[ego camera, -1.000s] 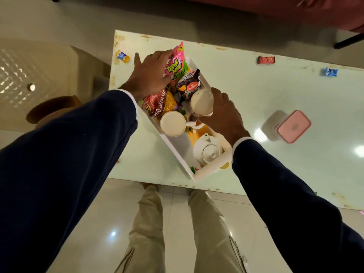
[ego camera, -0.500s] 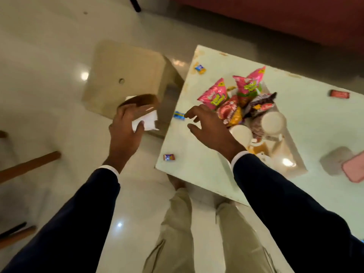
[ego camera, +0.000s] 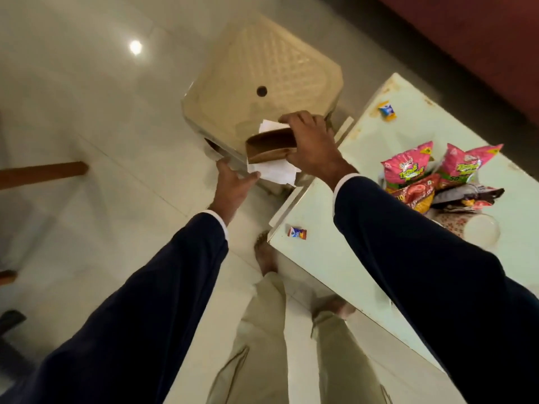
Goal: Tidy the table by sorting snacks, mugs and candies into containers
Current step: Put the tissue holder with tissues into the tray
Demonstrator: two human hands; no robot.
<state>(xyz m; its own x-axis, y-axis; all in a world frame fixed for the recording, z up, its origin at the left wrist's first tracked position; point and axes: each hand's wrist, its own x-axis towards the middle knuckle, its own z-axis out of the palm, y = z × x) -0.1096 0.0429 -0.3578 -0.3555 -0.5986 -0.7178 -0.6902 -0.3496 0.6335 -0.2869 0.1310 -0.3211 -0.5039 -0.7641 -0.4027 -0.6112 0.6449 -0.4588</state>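
A brown open holder point(ego camera: 269, 145) with white paper sheets point(ego camera: 275, 173) sits on the near corner of a beige plastic stool point(ego camera: 262, 68), left of the table. My right hand point(ego camera: 313, 144) grips the holder's right end from above. Below it, my left hand point(ego camera: 233, 185) pinches the lower left edge of the white paper, thumb on top. On the table point(ego camera: 335, 258) to the right stand two pink snack packets point(ego camera: 407, 167), a red packet point(ego camera: 414, 195), a dark packet point(ego camera: 472, 196) and a white mug point(ego camera: 481, 228). Loose candies point(ego camera: 297, 232) lie near the table's edge.
Another candy point(ego camera: 386, 110) lies at the table's far corner. A wooden leg point(ego camera: 43, 172) juts in at the left over the shiny tiled floor. A dark red sofa point(ego camera: 466, 39) fills the top right. My legs and feet stand beside the table's near edge.
My view has swung left toward the stool. My right hand left the table and took hold of the brown holder. My left hand slid down to the paper's lower edge.
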